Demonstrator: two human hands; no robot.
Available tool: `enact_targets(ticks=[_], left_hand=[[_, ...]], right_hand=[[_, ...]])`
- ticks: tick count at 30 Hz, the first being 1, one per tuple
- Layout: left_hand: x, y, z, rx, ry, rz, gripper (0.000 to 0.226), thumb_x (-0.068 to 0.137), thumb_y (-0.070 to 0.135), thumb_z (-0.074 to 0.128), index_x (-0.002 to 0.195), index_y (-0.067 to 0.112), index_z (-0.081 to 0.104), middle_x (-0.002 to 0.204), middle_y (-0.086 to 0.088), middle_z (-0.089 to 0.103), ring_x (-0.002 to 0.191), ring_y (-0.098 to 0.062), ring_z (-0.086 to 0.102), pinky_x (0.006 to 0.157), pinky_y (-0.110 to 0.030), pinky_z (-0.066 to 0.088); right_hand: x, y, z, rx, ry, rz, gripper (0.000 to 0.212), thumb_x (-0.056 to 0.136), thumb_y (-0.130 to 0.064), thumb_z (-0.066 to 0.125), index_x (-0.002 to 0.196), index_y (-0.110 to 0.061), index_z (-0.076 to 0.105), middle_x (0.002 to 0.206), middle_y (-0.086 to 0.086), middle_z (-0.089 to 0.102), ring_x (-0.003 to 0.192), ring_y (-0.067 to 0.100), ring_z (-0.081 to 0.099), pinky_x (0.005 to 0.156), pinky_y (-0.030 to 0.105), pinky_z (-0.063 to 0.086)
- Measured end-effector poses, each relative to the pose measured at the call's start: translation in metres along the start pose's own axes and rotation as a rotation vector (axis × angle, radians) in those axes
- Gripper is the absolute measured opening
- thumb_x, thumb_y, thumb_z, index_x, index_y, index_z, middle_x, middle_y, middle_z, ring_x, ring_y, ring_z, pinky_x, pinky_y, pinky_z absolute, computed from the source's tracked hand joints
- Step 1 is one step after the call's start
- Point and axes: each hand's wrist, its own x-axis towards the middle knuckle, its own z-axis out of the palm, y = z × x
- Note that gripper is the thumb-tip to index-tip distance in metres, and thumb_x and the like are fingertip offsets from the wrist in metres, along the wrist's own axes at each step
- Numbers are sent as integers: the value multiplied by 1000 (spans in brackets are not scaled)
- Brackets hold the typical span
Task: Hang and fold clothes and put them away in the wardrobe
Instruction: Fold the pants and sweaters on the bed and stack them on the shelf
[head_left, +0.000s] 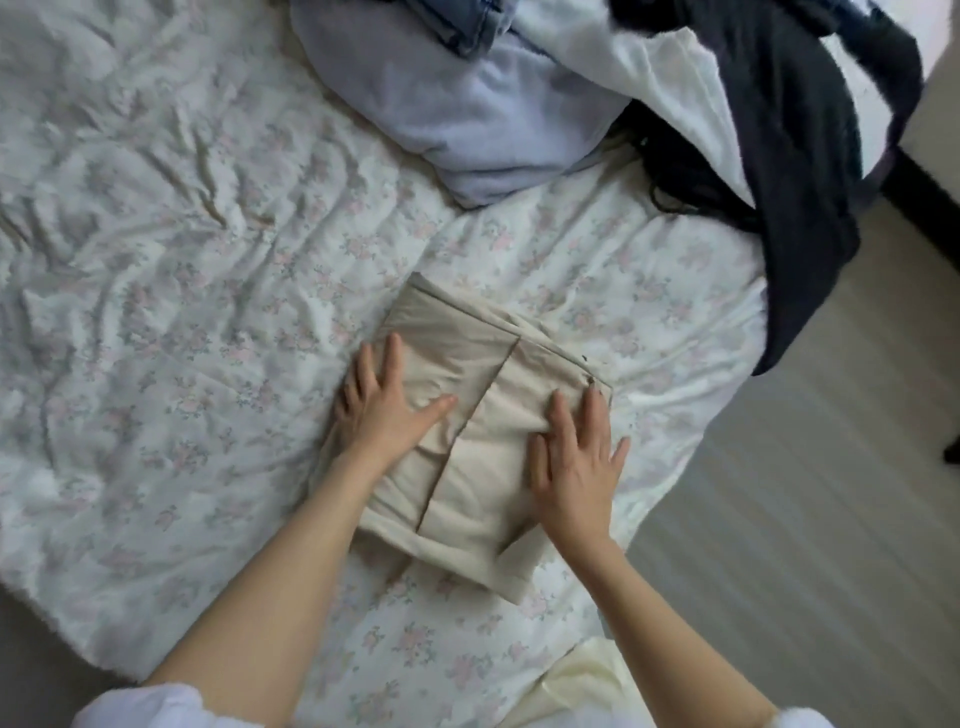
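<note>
Head view looks down on a bed with a floral quilt (171, 322), and near the middle lies one folded beige garment (470, 415) — a flat, roughly square packet with a fold line running down it. Both hands lie on top of it. The left hand (382, 402) rests flat on the packet's 9 o'clock side, fingers straight and spread, the thumb pointing toward 3 o'clock; it grips nothing, only presses the cloth. The right hand (576, 457) lies flat on the 3 o'clock side, fingers straight and pointing toward 12 o'clock, with its little finger reaching past the packet's edge onto the quilt; it too pinches nothing. Two bare forearms come in from 6 o'clock, each ending in a white sleeve.

At 12 o'clock from the beige garment sits a heap of unfolded clothes — one pale lavender piece (483, 119), one denim piece (467, 23) on top of it, one white piece (670, 88) and one dark navy piece (810, 171) that hangs over the bed's edge at 2 o'clock. At 5 o'clock, one cream cloth (587, 680) shows at the bed's near edge. Grey floor (831, 519) lies at 3 o'clock.
</note>
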Motion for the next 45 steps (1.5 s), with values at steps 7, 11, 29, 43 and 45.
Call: enact_targets(ticks=[7, 11, 29, 43, 45], left_hand=[[28, -8, -20, -216, -67, -74, 120, 59, 54, 80, 149, 17, 10, 151, -11, 29, 135, -28, 33, 112, -42, 28], [38, -18, -24, -418, -111, -135, 119, 26, 59, 84, 129, 15, 44, 122, -2, 61, 109, -19, 59, 99, -41, 46], [-103, 27, -77, -562, 667, -161, 45, 86, 8, 64, 120, -10, 40, 126, -30, 48, 118, -38, 47, 92, -34, 33], [-298, -112, -153, -497, 1062, -366, 45, 90, 16, 58, 125, -8, 43, 121, -29, 52, 111, -44, 49, 90, -44, 38], [-342, -140, -153, -473, 1144, -360, 47, 90, 14, 57, 129, -6, 41, 124, -27, 51, 114, -42, 48, 92, -41, 35]], right_hand=[[-5, 6, -11, 772, -116, 653, 101, 83, -35, 67, 149, -20, -8, 154, 5, 17, 140, 20, 22, 115, 35, 21], [5, 6, -10, 919, -204, 846, 105, 75, -43, 71, 149, -24, 0, 149, -4, 29, 134, 20, 34, 112, 37, 29], [26, -128, -80, 212, -6, -185, 82, 81, -10, 63, 144, -18, 11, 99, 20, 51, 72, 36, 54, 56, 35, 42], [-131, -281, -98, 435, -257, -634, 77, 95, -23, 44, 145, -29, -15, 116, 5, 35, 82, 19, 45, 64, 28, 37], [-178, -300, -98, 467, -289, -670, 75, 95, -25, 45, 148, -25, -8, 115, 4, 35, 78, 18, 44, 61, 28, 36]])
